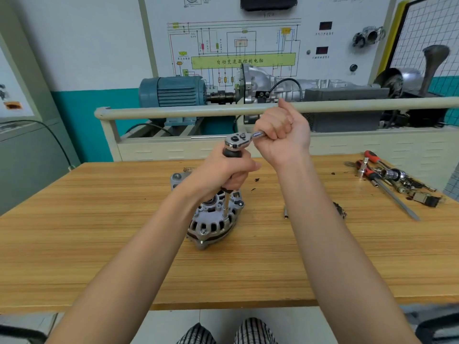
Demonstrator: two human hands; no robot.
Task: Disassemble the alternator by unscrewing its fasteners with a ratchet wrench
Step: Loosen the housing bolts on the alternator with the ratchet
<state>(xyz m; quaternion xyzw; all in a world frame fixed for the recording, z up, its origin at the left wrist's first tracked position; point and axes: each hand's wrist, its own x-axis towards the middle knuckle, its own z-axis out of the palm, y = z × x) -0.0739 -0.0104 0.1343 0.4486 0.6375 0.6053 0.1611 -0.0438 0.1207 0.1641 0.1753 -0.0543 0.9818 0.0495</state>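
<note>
Right hand: the right hand (280,134) is closed in a fist round the handle of the ratchet wrench (244,139), raised above the desk's far edge; the handle is hidden inside the fist.
Left hand: the left hand (223,173) is wrapped round a black grip directly under the ratchet head, so the upright tool is steadied from the side.
Extension shaft: a slim steel extension shaft (226,204) is seen dropping from the black grip, nearly vertical, onto the top of the alternator (213,217).
Long axes: the wrench handle lies roughly level, running rightward from the head; the shaft stands across it, upright. The coming swing is judged to turn on this: the handle is to be swept round the shaft's axis.
Nearer hand: the left hand is nearer the fastener; the right is well above it.
Alternator: it rests on the wooden desk (99,232) near the middle, closer to the far edge.
Fastener: hidden under the socket; its looseness cannot be told.
Spare tools: screwdrivers (387,180) are lying by the desk's far right corner, well apart.
</note>
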